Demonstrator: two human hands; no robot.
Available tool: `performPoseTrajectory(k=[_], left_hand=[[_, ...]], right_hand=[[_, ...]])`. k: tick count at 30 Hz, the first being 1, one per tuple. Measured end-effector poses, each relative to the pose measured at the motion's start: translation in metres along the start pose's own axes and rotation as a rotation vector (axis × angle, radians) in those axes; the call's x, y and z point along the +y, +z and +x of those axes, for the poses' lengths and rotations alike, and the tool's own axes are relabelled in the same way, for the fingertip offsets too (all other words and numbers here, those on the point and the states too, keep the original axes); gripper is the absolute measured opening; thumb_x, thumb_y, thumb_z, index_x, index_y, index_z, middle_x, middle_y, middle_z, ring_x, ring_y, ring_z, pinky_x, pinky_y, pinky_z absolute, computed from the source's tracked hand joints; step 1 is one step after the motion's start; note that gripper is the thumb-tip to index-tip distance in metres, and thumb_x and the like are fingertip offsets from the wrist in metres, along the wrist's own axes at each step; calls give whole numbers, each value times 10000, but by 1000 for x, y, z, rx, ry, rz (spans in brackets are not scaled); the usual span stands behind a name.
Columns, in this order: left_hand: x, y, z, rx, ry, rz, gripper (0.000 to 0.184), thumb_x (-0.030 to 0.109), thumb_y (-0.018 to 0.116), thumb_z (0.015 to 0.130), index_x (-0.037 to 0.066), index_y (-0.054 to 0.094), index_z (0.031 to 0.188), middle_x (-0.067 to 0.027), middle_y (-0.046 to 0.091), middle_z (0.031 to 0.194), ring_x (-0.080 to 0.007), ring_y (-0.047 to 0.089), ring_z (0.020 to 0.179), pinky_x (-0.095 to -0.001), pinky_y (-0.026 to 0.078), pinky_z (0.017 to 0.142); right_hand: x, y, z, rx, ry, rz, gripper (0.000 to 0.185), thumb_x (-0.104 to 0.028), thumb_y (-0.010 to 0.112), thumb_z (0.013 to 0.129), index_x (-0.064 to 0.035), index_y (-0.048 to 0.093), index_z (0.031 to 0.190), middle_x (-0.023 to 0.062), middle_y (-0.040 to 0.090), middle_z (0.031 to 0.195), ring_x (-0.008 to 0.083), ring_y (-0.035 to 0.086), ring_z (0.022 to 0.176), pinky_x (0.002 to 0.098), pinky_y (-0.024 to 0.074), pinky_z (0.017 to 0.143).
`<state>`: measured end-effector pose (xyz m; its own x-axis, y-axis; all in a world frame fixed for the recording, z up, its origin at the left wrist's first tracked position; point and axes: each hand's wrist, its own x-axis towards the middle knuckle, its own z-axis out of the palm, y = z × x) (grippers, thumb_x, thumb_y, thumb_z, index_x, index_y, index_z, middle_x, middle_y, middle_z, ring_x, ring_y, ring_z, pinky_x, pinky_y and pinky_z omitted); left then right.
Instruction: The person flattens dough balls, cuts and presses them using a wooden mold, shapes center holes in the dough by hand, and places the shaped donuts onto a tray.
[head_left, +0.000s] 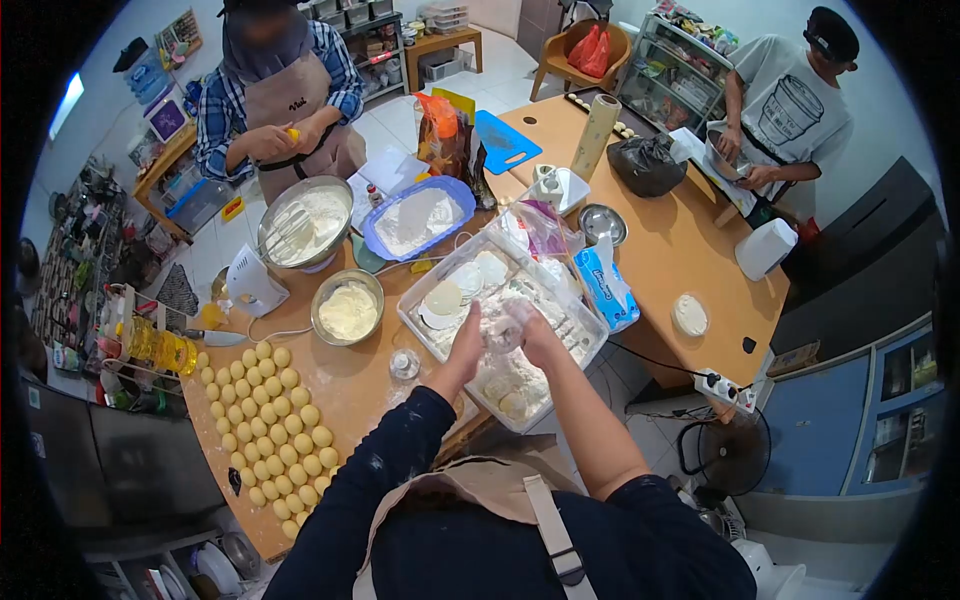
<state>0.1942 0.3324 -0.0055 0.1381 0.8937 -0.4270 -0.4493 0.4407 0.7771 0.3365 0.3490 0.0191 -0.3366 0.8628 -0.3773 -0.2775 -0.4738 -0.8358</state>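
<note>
1. Two hands, the left hand (464, 352) and the right hand (543, 340), are held over a plastic tub (440, 272); a floury piece (503, 328) appears to be pinched between them by inward-turned fingers, its exact shape being blurred
2. If the grip were loosened on one side, the piece could be dropped back into the tub; if squeezed too hard, it could be creased or torn, should it be as soft as is supposed
3. White powder could be spilled over the rim by a brisk shake
4. The tub's near corner seems to be set past the edge of the tabletop (352, 390), so it could be tipped if a forearm were leaned on it
5. In the tub, flat pale discs (442, 297) are gathered at the far left, and much of the rest is covered with white powder
6. By a smaller metal bowl (377, 312) a pale yellow mass is held; in a large metal bowl (318, 261) a whitish mixture is seen under beaters (288, 232)
7. White powder is also held in a blue tray (369, 232), placed beyond the tub
</note>
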Motion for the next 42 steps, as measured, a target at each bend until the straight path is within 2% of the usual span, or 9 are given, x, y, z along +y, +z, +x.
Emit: performPoseTrajectory(k=[3, 9, 13, 20, 25, 28, 32, 36, 42], left_hand=[[-11, 8, -6, 28, -65, -537, 715, 599, 283, 958, 18, 408, 1355, -123, 510, 1312, -220, 515, 1180, -352, 411, 986], [-12, 1, 9, 109, 88, 214, 764, 642, 282, 934, 19, 380, 1365, -154, 559, 1238, -260, 546, 1150, -376, 411, 1004], [16, 41, -30, 169, -71, -617, 697, 594, 296, 957, 27, 418, 1343, -159, 527, 1283, -241, 538, 1155, -357, 417, 996], [-9, 4, 6, 88, 40, 207, 685, 584, 345, 951, 22, 421, 1336, -98, 540, 1278, -223, 554, 1131, -348, 430, 967], [-21, 27, -15, 30, 116, -685, 679, 603, 365, 935, 64, 418, 1343, -72, 547, 1267, -244, 567, 1107, -369, 423, 979], [-17, 33, -8, 333, 122, -432, 658, 594, 390, 932, 61, 464, 1311, -81, 565, 1245, -239, 573, 1077, -359, 416, 970], [13, 15, -8, 197, 120, 644, 623, 570, 433, 929, 34, 558, 1221, -94, 605, 1171, -234, 572, 1018, -342, 408, 937], [-21, 22, 1, 145, 112, -651, 665, 594, 372, 936, 56, 466, 1316, -102, 560, 1260, -262, 548, 1121, -380, 387, 1008], [-2, 61, 5, 427, 84, -271, 729, 620, 377, 923, 43, 393, 1368, -124, 526, 1287, -232, 517, 1174, -392, 380, 1017]], right_hand=[[8, 10, 4, 128, -82, 278, 506, -358, 621, 881, -64, 482, 1269, 78, 584, 1168, 213, 587, 1037, 379, 501, 859], [4, -5, 7, 151, 79, -355, 496, -395, 581, 905, -73, 485, 1270, 88, 564, 1162, 197, 555, 1027, 355, 492, 822], [-7, 26, -3, 388, -77, 109, 482, -330, 507, 941, -31, 470, 1318, 91, 509, 1307, 174, 459, 1207, 331, 366, 1013], [23, -8, 10, 158, -83, -137, 433, -276, 530, 939, -25, 484, 1289, 82, 559, 1212, 172, 520, 1105, 306, 414, 923], [22, 12, 9, 279, -339, 119, 239, -244, 610, 907, -73, 571, 1068, -20, 557, 889, 84, 492, 766, 247, 421, 663], [11, 15, -2, 197, -280, 157, 265, -261, 611, 903, -63, 558, 1070, -5, 563, 906, 104, 528, 784, 253, 447, 694], [13, -11, 19, -26, 40, -113, 449, -275, 588, 917, -41, 466, 1280, 104, 538, 1223, 204, 532, 1116, 337, 478, 880], [19, -14, 35, 95, -137, 148, 453, -272, 583, 922, -38, 458, 1290, 80, 543, 1193, 188, 548, 1050, 336, 480, 869], [-10, -23, 32, -48, 110, -138, 391, -273, 579, 923, -62, 501, 1243, 59, 583, 1110, 164, 566, 997, 335, 482, 832]])
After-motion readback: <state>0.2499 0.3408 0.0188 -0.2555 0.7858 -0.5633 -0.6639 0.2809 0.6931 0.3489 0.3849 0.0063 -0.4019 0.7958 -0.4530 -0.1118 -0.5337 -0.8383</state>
